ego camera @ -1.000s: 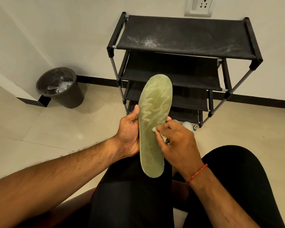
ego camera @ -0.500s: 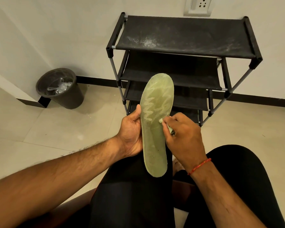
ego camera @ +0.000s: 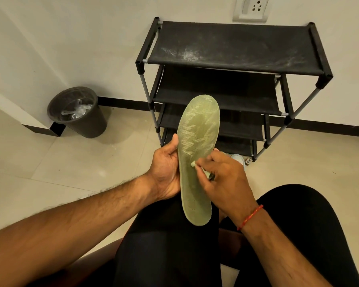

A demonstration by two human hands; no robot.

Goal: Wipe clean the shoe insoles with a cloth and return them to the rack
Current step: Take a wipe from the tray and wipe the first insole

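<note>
Far left, by the wall: a dark waste bin (ego camera: pixel 77 111) with clear plastic inside, well apart from the work. The left hand (ego camera: pixel 166 170) grips the green insole (ego camera: pixel 197 154) along its left edge at about mid-length, thumb laid up the rim, fingers wrapped behind it. The insole is held upright over the lap, toe end up in front of the rack's lower shelves, heel end down by the dark trouser leg. Its mesh face is toward the camera. Pale streaks cross the upper half and the lower half looks more even; whether that is dirt, wear or pattern, cannot tell. Of the cloth (ego camera: pixel 193 164) only a small pale wad shows, pressed on the insole's middle. The right hand (ego camera: pixel 226 179) pinches it, fingers curled close round it, a red thread (ego camera: pixel 250 217) at the wrist. Behind and to the right, the black rack (ego camera: pixel 236 48) stands against the wall, its top shelf dusty; no insole lies on the shelves that show. A pale shoe (ego camera: pixel 237 158) peeks out at the rack's foot, just past the right hand. Judgement: wiping stage, partway through this one insole, nothing returned yet. Left to do: finish this face, perhaps the back, set it on the rack, then any further insoles. None are in view, so their number is unknown.
</note>
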